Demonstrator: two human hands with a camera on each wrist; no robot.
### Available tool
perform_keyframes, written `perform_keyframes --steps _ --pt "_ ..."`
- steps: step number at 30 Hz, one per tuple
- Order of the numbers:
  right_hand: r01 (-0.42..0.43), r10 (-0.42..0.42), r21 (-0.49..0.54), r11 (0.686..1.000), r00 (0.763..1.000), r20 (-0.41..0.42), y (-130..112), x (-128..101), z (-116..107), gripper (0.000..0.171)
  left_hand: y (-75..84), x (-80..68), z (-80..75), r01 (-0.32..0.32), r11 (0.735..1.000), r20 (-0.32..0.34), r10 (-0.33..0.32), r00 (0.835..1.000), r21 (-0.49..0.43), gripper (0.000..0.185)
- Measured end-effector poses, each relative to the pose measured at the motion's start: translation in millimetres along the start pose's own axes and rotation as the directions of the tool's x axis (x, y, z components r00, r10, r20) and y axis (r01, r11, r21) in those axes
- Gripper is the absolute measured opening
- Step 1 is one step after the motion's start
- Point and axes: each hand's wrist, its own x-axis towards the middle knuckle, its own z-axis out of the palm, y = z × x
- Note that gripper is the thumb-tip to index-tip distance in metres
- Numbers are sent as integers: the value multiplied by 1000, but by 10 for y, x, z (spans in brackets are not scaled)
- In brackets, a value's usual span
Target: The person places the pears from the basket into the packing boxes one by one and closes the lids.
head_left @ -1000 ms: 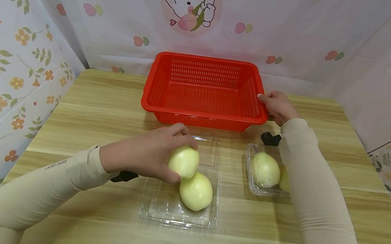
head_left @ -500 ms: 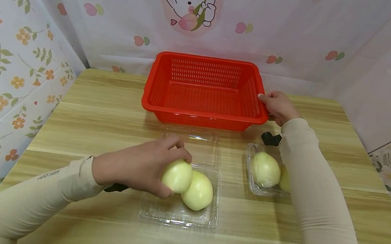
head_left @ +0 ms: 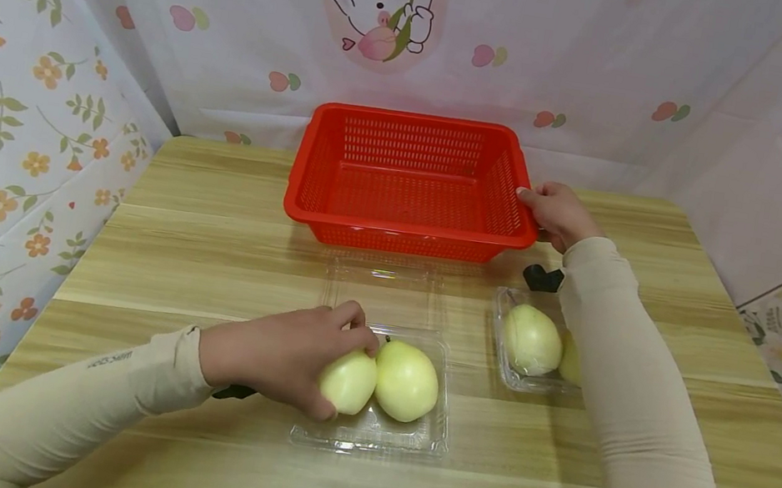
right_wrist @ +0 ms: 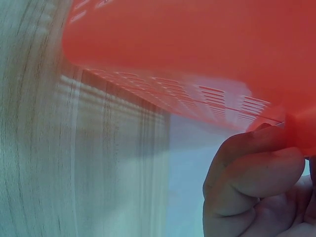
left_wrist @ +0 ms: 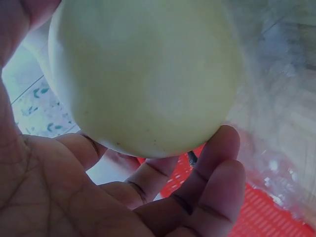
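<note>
My left hand [head_left: 295,352] grips a pale yellow-green pear [head_left: 349,383] in the clear plastic clamshell box [head_left: 369,441], whose lid [head_left: 383,293] lies folded back. Right beside it in the same box is a second pear [head_left: 407,381], its stem pointing up. In the left wrist view the held pear [left_wrist: 148,79] fills the middle, with thumb and fingers curved around it. My right hand [head_left: 555,211] holds the right rim of the red basket [head_left: 393,227] at the back of the table. From below, the right wrist view shows the fingers [right_wrist: 266,173] curled under that rim.
Another clear box [head_left: 509,377] with pears [head_left: 531,341] inside stands to the right, partly hidden by my right sleeve [head_left: 626,397]. A printed curtain [head_left: 242,19] hangs behind the wooden table [head_left: 216,193].
My left hand has lowered the pear into the clear box, left of the other pear. That other pear and the box have shifted slightly right. The right hand stays on the basket.
</note>
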Motion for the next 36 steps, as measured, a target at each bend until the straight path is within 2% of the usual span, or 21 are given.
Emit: perform_keyframes --steps 5,19,26,36 --pt "-5 5 -5 1000 1000 0 -1 7 -8 34 -14 -7 63 6 999 3 -6 1000 39 57" --pt "0 0 -3 1000 1000 -4 6 -27 -13 38 -38 -12 122 12 998 -40 -9 999 67 60" --pt "3 -3 -9 1000 1000 -11 1 -27 -23 37 -37 -2 159 10 993 -31 -6 999 118 65" --pt "16 -15 -27 1000 1000 14 -7 -33 -20 39 -69 -39 169 13 995 -40 -9 999 99 62"
